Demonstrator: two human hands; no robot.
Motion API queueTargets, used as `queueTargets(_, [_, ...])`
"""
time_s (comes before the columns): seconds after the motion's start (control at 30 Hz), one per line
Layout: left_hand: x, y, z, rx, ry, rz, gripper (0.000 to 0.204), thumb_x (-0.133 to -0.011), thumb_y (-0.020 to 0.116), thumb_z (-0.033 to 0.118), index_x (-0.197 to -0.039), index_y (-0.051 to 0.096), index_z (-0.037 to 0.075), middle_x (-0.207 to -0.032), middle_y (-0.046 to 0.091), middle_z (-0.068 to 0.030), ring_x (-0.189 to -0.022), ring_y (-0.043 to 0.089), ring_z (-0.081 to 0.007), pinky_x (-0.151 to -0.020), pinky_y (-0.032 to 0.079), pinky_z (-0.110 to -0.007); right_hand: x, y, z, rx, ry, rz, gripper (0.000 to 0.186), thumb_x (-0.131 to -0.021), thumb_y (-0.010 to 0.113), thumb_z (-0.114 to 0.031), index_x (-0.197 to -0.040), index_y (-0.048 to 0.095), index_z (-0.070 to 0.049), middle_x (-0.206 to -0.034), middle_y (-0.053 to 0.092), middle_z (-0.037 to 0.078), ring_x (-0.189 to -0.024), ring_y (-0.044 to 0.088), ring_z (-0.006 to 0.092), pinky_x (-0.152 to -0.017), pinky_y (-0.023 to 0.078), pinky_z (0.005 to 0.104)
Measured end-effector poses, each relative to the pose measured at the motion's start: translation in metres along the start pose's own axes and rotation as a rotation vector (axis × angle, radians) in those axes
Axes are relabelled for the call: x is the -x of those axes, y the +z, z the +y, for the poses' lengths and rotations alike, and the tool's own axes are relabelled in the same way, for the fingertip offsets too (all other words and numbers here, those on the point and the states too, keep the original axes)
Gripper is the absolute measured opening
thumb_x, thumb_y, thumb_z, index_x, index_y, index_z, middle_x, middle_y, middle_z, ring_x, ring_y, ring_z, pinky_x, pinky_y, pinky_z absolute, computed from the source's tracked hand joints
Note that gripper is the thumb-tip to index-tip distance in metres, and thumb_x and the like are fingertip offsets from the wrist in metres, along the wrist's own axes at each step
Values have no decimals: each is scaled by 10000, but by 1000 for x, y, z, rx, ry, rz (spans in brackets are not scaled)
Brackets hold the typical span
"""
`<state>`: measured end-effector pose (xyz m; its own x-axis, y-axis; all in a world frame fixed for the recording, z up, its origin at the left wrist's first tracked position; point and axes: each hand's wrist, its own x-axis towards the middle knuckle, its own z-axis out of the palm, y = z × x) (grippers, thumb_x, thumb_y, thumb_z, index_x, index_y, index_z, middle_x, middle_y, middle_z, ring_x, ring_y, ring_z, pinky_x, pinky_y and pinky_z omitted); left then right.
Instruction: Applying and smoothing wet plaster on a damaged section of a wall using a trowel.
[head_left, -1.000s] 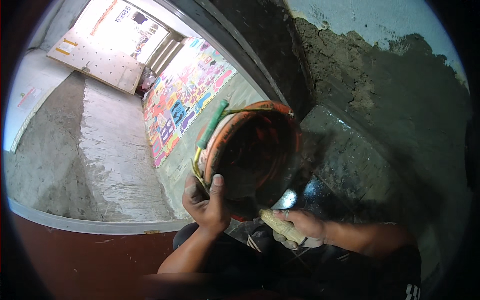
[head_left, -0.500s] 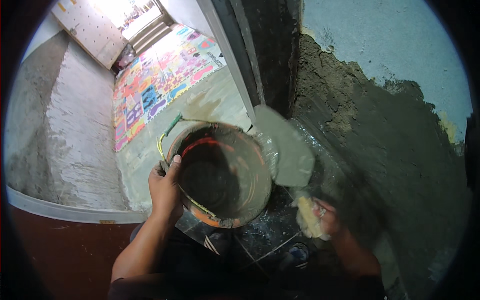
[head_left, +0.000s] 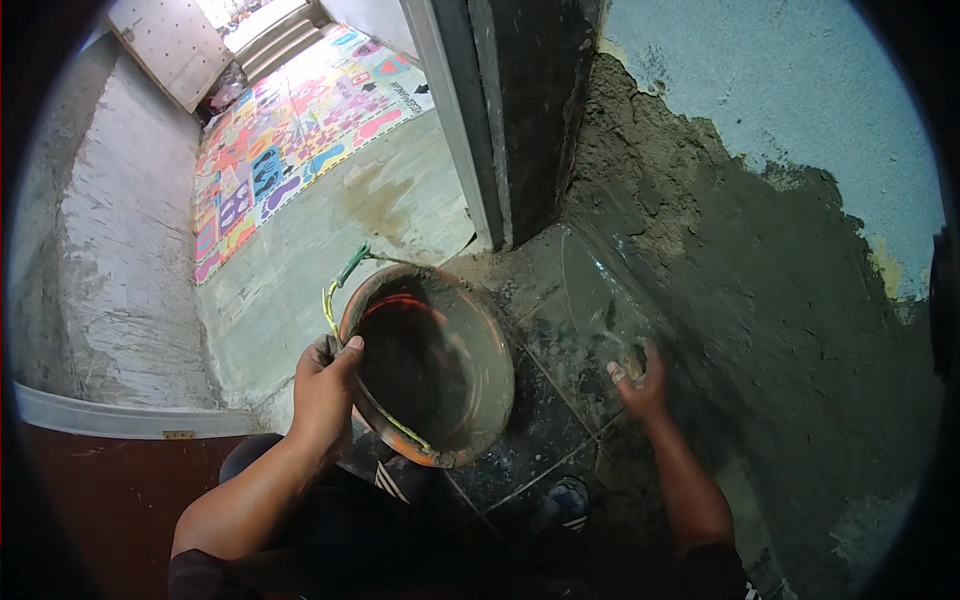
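Observation:
An orange bucket [head_left: 490, 330] smeared with grey mortar is tilted in front of me. My left hand [head_left: 325, 385] is closed on its left rim, thumb over the edge. The bucket's wire handle [head_left: 349, 268], with a green grip and yellow cord, hangs at that side. Some wet mortar [head_left: 450, 385] coats the inside. My right hand [head_left: 640, 380] is wrapped round the handle of a trowel, whose pointed, mortar-coated blade [head_left: 588, 285] reaches away from me, low by the foot of the wall. Motion blur softens the trowel near the hand.
At right, a wall [head_left: 770, 260] carries wet grey mortar below pale blue paint. A dark door frame [head_left: 530, 120] stands ahead. Dark, splashed floor tiles [head_left: 515, 465] lie under my sandalled feet. Beyond the doorway is a colourful patterned mat [head_left: 300, 130], with a reddish-brown surface [head_left: 120, 500] at lower left.
The trowel has swung away from the bucket's right side to the wall's foot, its blade now seen more edge-on. The bucket has tilted further and shifted slightly left.

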<state>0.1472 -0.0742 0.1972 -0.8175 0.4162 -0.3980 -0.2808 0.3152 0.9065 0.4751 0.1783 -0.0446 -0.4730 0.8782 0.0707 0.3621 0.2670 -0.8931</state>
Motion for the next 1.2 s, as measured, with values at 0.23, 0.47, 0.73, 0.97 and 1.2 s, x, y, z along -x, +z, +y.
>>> queueTargets(0.23, [0, 4, 3, 33, 93, -84, 188, -987, 641, 153, -1103, 597, 12, -1029, 666, -65, -963, 604, -151, -905, 444, -310, -53, -21, 4, 825, -257, 216, 485, -912, 664, -272, -1300, 536, -11, -1206, 581, 281, -1056, 586, 482, -895, 502, 536])
queueTargets(0.47, [-3, 2, 1, 81, 98, -151, 194, -995, 620, 127, -1133, 590, -6, -1047, 666, -77, -987, 608, -163, -897, 465, -317, -67, -37, -14, 981, -100, 114, 467, -919, 642, -234, -1327, 509, -49, -1216, 600, 254, -1049, 627, 443, -854, 520, 527])
queueTargets(0.73, [0, 0, -2, 8, -51, -141, 176, -996, 609, 104, -1129, 584, -7, -1070, 650, -99, -1015, 607, -179, -926, 470, -328, -52, -49, -34, 1128, -7, -43, 510, -895, 668, -253, -1352, 516, -83, -1207, 640, 175, -1012, 665, 386, -851, 529, 527])
queueTargets(0.97, [8, 7, 1, 54, 0, -137, 144, -996, 618, 108, -1079, 598, -7, -973, 656, -58, -878, 602, -131, -799, 485, -291, -53, -59, -33, 1140, -19, -13, 465, -933, 633, -286, -1368, 543, -149, -1226, 637, 174, -1023, 660, 405, -885, 519, 531])
queueTargets(1.2, [13, 7, 6, 5, -17, -153, 144, -999, 614, 122, -1068, 587, -1, -1018, 664, -83, -929, 617, -157, -832, 492, -311, -43, -60, -53, 1107, 159, -21, 463, -963, 610, -342, -1379, 549, -147, -1198, 645, 194, -992, 672, 419, -841, 531, 537])
